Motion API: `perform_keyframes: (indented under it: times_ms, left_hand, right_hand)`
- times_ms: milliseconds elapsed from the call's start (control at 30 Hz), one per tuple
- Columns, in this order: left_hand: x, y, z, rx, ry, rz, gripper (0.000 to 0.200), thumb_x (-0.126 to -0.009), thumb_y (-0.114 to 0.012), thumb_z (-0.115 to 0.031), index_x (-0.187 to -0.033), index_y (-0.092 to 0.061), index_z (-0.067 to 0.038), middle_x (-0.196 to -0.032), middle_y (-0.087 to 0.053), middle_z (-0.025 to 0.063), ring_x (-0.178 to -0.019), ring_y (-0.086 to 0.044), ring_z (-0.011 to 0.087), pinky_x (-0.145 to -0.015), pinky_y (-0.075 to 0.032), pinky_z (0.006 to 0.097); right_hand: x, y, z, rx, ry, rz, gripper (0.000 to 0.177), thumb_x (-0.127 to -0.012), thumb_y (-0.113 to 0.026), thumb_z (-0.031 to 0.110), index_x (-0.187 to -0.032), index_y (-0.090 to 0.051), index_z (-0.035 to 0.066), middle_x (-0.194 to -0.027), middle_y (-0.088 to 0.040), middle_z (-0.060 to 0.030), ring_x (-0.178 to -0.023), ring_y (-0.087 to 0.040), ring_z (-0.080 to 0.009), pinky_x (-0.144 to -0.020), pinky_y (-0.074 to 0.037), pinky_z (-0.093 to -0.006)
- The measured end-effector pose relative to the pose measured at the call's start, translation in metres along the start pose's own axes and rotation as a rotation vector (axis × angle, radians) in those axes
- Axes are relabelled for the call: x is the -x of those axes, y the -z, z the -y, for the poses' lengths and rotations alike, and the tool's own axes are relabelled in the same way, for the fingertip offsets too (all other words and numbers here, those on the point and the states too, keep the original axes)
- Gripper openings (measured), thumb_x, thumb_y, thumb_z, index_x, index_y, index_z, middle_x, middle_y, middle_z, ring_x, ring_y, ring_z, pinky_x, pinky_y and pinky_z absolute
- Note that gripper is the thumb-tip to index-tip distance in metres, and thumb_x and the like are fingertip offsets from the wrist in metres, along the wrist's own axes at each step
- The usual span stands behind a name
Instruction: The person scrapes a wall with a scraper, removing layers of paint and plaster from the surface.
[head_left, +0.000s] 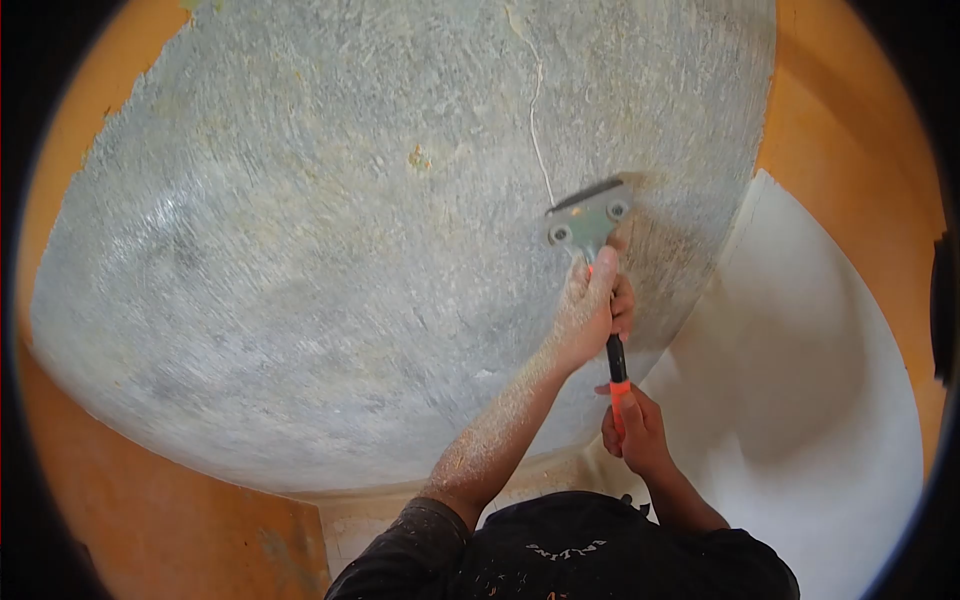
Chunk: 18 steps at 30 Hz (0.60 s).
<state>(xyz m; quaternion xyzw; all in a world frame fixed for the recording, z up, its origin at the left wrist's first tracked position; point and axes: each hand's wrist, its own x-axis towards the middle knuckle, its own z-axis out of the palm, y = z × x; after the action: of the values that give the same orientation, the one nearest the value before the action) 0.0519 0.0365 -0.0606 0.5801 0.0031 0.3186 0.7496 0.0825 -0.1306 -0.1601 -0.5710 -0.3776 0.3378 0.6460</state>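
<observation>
A long-handled scraper (pixel 583 222) slants up across the grey, streaked wall surface (pixel 300 250), its wide metal blade against the wall. Two round bolts show on its head. My left hand (pixel 593 305) is closed around the handle just below the head, thumb lying along it. Pale dust coats this hand and forearm. Lower down, my right hand (pixel 640 432) grips the orange end of the black-and-orange handle. From the blade's left corner a thin whitish line (pixel 537 110) runs up the wall.
Orange painted wall (pixel 840 110) borders the grey area on both sides. To the right is a smooth white surface (pixel 800 350) with a curved edge. A small greenish-orange patch (pixel 419 158) marks the grey wall. Flecks dot my dark shirt (pixel 590 560).
</observation>
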Motion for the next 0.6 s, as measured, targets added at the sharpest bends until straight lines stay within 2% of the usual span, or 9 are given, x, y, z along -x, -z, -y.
perform_keyframes:
  times_ms: [67,133,267,600]
  left_hand:
    - [0.003,-0.002,0.005,0.055,0.082,0.009,0.042,-0.104,-0.034,-0.049,-0.124,-0.037,-0.011,-0.058,-0.035,-0.002,-0.045,-0.038,0.0085,-0.047,-0.041,0.0271]
    - [-0.001,-0.004,-0.001,0.044,0.079,0.014,0.042,-0.104,-0.034,-0.049,-0.124,-0.037,-0.012,-0.058,-0.035,-0.0021,-0.045,-0.038,0.0083,-0.047,-0.041,0.0271]
    - [-0.01,-0.009,-0.016,0.039,0.021,0.025,0.043,-0.104,-0.034,-0.05,-0.124,-0.036,-0.012,-0.059,-0.034,-0.0018,-0.045,-0.037,0.0085,-0.047,-0.04,0.0271]
    - [-0.008,-0.006,-0.018,0.048,0.034,0.037,0.042,-0.104,-0.034,-0.048,-0.124,-0.036,-0.011,-0.059,-0.035,-0.0013,-0.046,-0.038,0.009,-0.048,-0.04,0.0272]
  right_hand:
    - [0.001,0.003,-0.002,0.007,-0.005,0.011,0.05,-0.105,-0.035,0.043,-0.118,-0.053,-0.002,-0.051,-0.042,-0.0005,-0.038,-0.037,-0.0079,-0.038,-0.03,-0.0241]
    - [0.0,0.006,-0.002,-0.024,-0.038,-0.008,0.048,-0.105,-0.037,0.042,-0.118,-0.057,0.0,-0.053,-0.045,0.001,-0.041,-0.04,-0.0059,-0.042,-0.033,-0.0233]
    - [-0.006,0.001,0.016,-0.009,-0.017,-0.028,0.048,-0.105,-0.038,0.041,-0.118,-0.057,0.0,-0.053,-0.045,0.0013,-0.041,-0.039,-0.0058,-0.041,-0.033,-0.0233]
    - [-0.011,-0.002,0.018,0.008,0.028,-0.044,0.045,-0.105,-0.039,0.039,-0.116,-0.057,-0.001,-0.055,-0.043,0.0028,-0.042,-0.038,-0.0047,-0.042,-0.032,-0.0224]
